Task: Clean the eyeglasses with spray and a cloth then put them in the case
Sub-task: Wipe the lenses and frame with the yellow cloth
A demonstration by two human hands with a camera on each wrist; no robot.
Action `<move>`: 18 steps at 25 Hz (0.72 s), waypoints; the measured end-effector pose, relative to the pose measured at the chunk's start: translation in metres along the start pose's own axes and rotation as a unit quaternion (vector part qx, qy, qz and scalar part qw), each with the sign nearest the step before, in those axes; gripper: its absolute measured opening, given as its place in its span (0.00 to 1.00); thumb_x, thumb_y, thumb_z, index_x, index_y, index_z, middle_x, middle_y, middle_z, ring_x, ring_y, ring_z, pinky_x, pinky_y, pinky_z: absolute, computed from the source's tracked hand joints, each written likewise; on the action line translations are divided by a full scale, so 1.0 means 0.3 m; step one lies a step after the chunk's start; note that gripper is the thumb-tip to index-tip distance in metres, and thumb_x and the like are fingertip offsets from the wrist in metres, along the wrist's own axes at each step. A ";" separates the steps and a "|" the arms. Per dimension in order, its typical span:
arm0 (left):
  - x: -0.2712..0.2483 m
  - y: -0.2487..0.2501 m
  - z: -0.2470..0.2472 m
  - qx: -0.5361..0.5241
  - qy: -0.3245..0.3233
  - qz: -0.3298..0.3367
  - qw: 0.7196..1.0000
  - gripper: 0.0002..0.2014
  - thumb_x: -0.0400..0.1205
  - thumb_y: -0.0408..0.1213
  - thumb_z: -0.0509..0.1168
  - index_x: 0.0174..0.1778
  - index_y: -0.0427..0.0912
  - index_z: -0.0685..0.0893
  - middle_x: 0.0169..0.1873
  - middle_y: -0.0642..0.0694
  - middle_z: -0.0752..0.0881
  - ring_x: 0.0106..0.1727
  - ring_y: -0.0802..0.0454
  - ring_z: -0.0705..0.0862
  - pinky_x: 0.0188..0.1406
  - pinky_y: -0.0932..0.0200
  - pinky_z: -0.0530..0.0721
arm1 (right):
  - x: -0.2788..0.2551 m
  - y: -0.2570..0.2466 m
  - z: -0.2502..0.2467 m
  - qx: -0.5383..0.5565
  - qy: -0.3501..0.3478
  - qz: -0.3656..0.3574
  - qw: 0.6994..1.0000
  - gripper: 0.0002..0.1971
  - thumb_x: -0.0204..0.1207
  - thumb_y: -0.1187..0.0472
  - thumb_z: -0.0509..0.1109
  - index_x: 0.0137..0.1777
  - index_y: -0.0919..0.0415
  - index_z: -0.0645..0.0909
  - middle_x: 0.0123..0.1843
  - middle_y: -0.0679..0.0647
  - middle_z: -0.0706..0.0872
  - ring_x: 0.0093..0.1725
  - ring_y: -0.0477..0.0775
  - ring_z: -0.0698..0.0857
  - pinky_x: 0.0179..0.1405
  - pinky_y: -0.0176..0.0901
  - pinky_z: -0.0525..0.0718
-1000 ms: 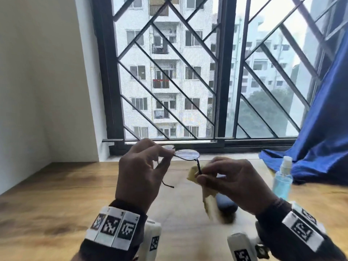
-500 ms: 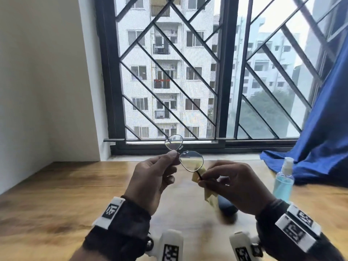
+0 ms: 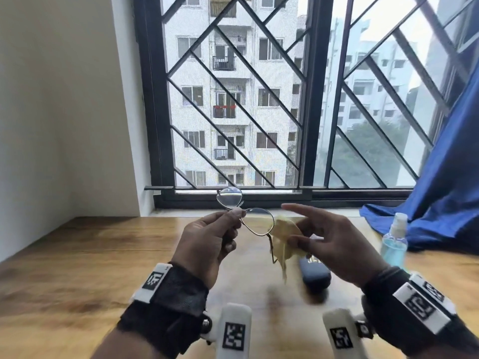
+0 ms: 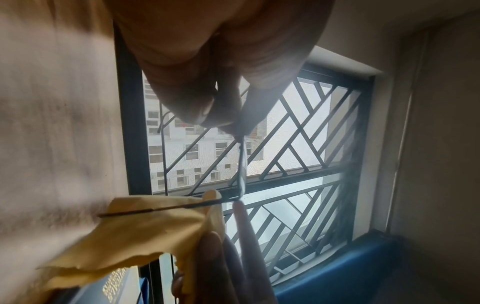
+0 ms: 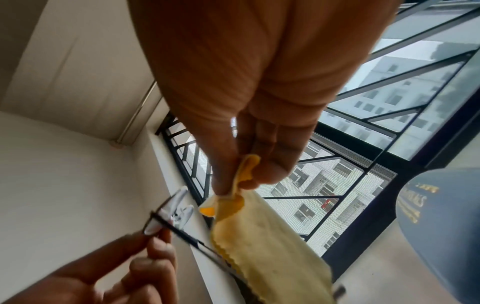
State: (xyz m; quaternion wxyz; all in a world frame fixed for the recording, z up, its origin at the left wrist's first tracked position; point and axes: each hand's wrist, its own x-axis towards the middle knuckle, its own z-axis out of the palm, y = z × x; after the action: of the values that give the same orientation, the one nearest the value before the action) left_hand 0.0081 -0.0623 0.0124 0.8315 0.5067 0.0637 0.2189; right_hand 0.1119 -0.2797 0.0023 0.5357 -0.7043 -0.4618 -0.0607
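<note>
While the wooden counter (image 3: 77, 268) carries the dark case (image 3: 315, 275) and spray bottle (image 3: 394, 242), the left hand (image 3: 207, 242) pinches the eyeglasses (image 3: 246, 213) at the bridge, raised before the window. The right hand (image 3: 334, 244), index finger extended, pinches the yellow cloth (image 3: 283, 237) just beside the lower lens.

Daylight from the window (image 3: 285, 99) backlights everything; wrist views blurred, edges warped.
</note>
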 end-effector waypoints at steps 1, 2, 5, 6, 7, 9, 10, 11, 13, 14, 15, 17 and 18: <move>-0.001 0.000 0.000 0.010 0.004 0.010 1.000 0.12 0.76 0.30 0.75 0.51 0.26 0.89 0.28 0.46 0.81 0.26 0.56 0.72 0.18 0.67 0.68 | 0.001 0.008 -0.012 0.023 0.021 0.028 0.999 0.29 0.70 0.66 0.83 0.72 0.50 0.84 0.45 0.57 0.94 0.44 0.57 0.92 0.47 0.47 0.92; 0.000 -0.002 0.000 0.022 0.006 0.018 1.000 0.12 0.76 0.30 0.75 0.51 0.25 0.89 0.28 0.46 0.81 0.26 0.57 0.73 0.18 0.67 0.68 | 0.002 0.013 -0.018 0.050 0.039 0.051 0.997 0.29 0.68 0.64 0.84 0.70 0.54 0.85 0.47 0.58 0.95 0.48 0.60 0.94 0.53 0.51 0.92; 0.000 -0.012 0.001 0.051 0.011 0.033 0.998 0.14 0.76 0.30 0.76 0.51 0.22 0.88 0.27 0.47 0.80 0.26 0.56 0.72 0.19 0.67 0.68 | 0.005 -0.001 -0.015 0.083 0.088 0.067 0.990 0.14 0.67 0.58 0.83 0.52 0.61 0.93 0.45 0.58 0.96 0.47 0.60 0.93 0.46 0.43 0.91; 0.000 -0.017 0.002 0.064 0.010 0.035 0.997 0.14 0.76 0.31 0.76 0.51 0.22 0.88 0.26 0.47 0.80 0.26 0.56 0.72 0.20 0.67 0.69 | 0.002 -0.015 -0.012 0.085 0.107 0.056 0.989 0.13 0.66 0.56 0.83 0.49 0.61 0.94 0.43 0.58 0.96 0.44 0.56 0.92 0.41 0.38 0.88; -0.001 -0.021 0.004 0.079 0.008 0.036 0.996 0.14 0.76 0.32 0.77 0.50 0.23 0.88 0.26 0.47 0.80 0.26 0.56 0.72 0.21 0.66 0.69 | 0.002 -0.035 -0.007 0.083 0.124 0.041 0.988 0.13 0.65 0.54 0.83 0.47 0.61 0.94 0.42 0.58 0.95 0.42 0.54 0.90 0.40 0.37 0.87; -0.007 -0.033 0.010 0.106 -0.003 0.033 0.994 0.13 0.75 0.34 0.77 0.47 0.25 0.90 0.26 0.48 0.80 0.26 0.55 0.72 0.23 0.64 0.69 | 0.001 -0.065 0.005 0.057 0.133 0.003 0.989 0.12 0.65 0.53 0.84 0.45 0.58 0.94 0.43 0.56 0.94 0.43 0.58 0.88 0.42 0.45 0.88; -0.013 -0.039 0.016 0.116 -0.011 0.030 0.993 0.12 0.75 0.34 0.77 0.45 0.27 0.90 0.26 0.47 0.80 0.25 0.55 0.72 0.24 0.63 0.69 | -0.002 -0.075 0.017 0.036 0.121 -0.017 0.992 0.11 0.66 0.53 0.84 0.45 0.55 0.94 0.43 0.53 0.93 0.44 0.59 0.87 0.41 0.47 0.87; -0.019 -0.042 0.022 0.124 -0.017 0.029 0.992 0.10 0.75 0.34 0.77 0.43 0.29 0.91 0.26 0.47 0.81 0.25 0.55 0.72 0.25 0.62 0.69 | -0.004 -0.081 0.031 0.008 0.103 -0.035 0.994 0.09 0.67 0.53 0.83 0.46 0.53 0.94 0.44 0.50 0.92 0.43 0.57 0.86 0.38 0.46 0.85; -0.027 -0.050 0.033 0.135 -0.022 0.028 0.990 0.06 0.75 0.34 0.77 0.41 0.34 0.91 0.26 0.46 0.82 0.24 0.55 0.73 0.26 0.62 0.69 | -0.012 -0.076 0.058 -0.051 0.077 -0.059 0.994 0.09 0.70 0.55 0.83 0.50 0.50 0.94 0.42 0.46 0.89 0.40 0.53 0.85 0.35 0.45 0.82; -0.029 -0.052 0.036 0.138 -0.022 0.031 0.990 0.05 0.75 0.34 0.77 0.40 0.35 0.91 0.26 0.46 0.82 0.24 0.55 0.74 0.26 0.63 0.69 | -0.013 -0.074 0.067 -0.062 0.077 -0.062 0.993 0.10 0.71 0.56 0.84 0.52 0.50 0.93 0.41 0.47 0.89 0.39 0.52 0.84 0.34 0.45 0.81; -0.030 -0.053 0.037 0.140 -0.021 0.033 0.989 0.04 0.76 0.33 0.77 0.38 0.36 0.90 0.26 0.46 0.82 0.24 0.55 0.74 0.26 0.63 0.69 | -0.012 -0.070 0.073 -0.062 0.087 -0.059 0.993 0.11 0.71 0.56 0.84 0.52 0.49 0.91 0.40 0.48 0.89 0.37 0.52 0.84 0.33 0.44 0.79; -0.035 -0.052 0.038 0.142 -0.022 0.037 0.989 0.04 0.77 0.32 0.75 0.37 0.36 0.90 0.25 0.46 0.82 0.24 0.55 0.73 0.26 0.62 0.69 | -0.013 -0.059 0.077 -0.079 0.125 -0.057 0.987 0.09 0.70 0.55 0.84 0.47 0.49 0.89 0.38 0.48 0.89 0.35 0.49 0.82 0.31 0.37 0.76; -0.038 -0.051 0.039 0.143 -0.024 0.038 0.989 0.04 0.77 0.32 0.75 0.37 0.35 0.89 0.24 0.47 0.82 0.24 0.55 0.73 0.27 0.61 0.69 | -0.012 -0.055 0.078 -0.099 0.140 -0.062 0.983 0.07 0.70 0.53 0.84 0.45 0.49 0.90 0.38 0.47 0.89 0.34 0.48 0.82 0.32 0.34 0.75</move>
State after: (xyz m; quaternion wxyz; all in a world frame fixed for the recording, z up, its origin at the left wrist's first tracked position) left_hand 0.0063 -0.0827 0.0033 0.7426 0.6276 0.0550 0.2270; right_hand 0.0887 -0.2630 0.0019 0.5175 -0.7085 -0.4170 -0.2372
